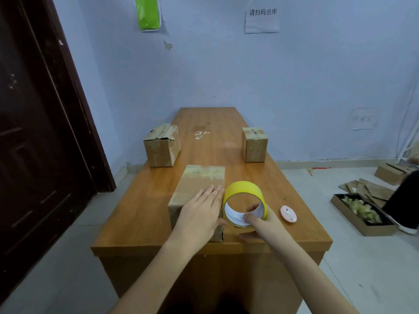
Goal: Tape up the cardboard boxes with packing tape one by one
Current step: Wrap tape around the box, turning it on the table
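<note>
Nearest, the left hand (199, 211) lies flat with straight fingers on top of the closest cardboard box (197, 193), palm down, fingertips reaching toward the box's right edge. This box sits at the front of the wooden table (140, 211), its top bearing pale strips of old tape at the far end. Just beside it on the right, the right hand (260, 220) grips the yellow tape roll (243, 201), fingers hooked through the hollow core and the thumb pressing inside the near rim. The roll stands on edge, its opening facing the camera, touching or almost touching the box's right side; I cannot tell which. A strip of tape seems to run from the roll's lower edge toward the box's near corner, though it is too blurred to be sure.

To the right of the roll, apart from it, a small pink oval cutter (288, 213) lies flat on the table.

Farther back, two more boxes stand at opposite table edges: the left box (162, 146), with its top flaps rumpled and slightly raised, and the smaller right box (254, 144), taped across its top.

Beyond the table, a blue wall carries a paper sign (261, 20) and a green bag (147, 13). A dark door (34, 132) stands at left; flattened cardboard (367, 189) and a tray of scraps (362, 214) lie on the floor at right.
</note>
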